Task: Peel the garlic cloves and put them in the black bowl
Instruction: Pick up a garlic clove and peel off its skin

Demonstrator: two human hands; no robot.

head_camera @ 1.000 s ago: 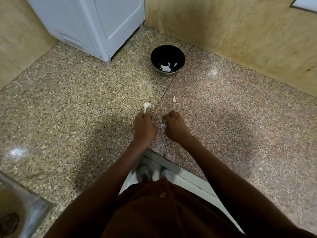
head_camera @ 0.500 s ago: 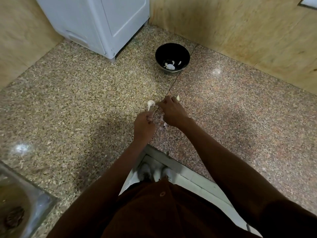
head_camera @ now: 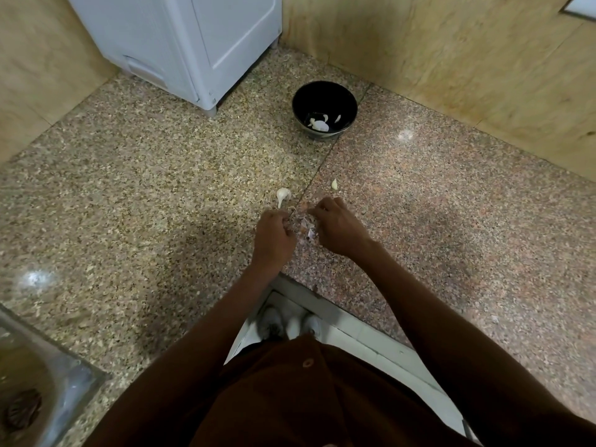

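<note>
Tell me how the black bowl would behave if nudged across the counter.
The black bowl looks glossy and rigid, likely ceramic, so it probably slides rather than flexes. Its narrow foot may let it tip if pushed high. It holds only a few garlic pieces, adding little weight.

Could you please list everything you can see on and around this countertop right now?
Black bowl: one, black, far centre of the counter, near the wall.
Pieces in the bowl: a few, white, on its bottom; peeled cloves or skins, cannot tell.
Garlic piece with stem: one, white, on the counter just beyond the left hand.
Garlic clove: one, pale yellow, on the counter beyond the right hand.
Garlic skins: a small heap, whitish purple, between the hands.
Counter: one, speckled granite.
Appliance: one, white, far left corner.
Sink: one, steel, near left.
Left hand: fingers curled, grip contents hidden.
Right hand: fingers curled at the skins.
</note>
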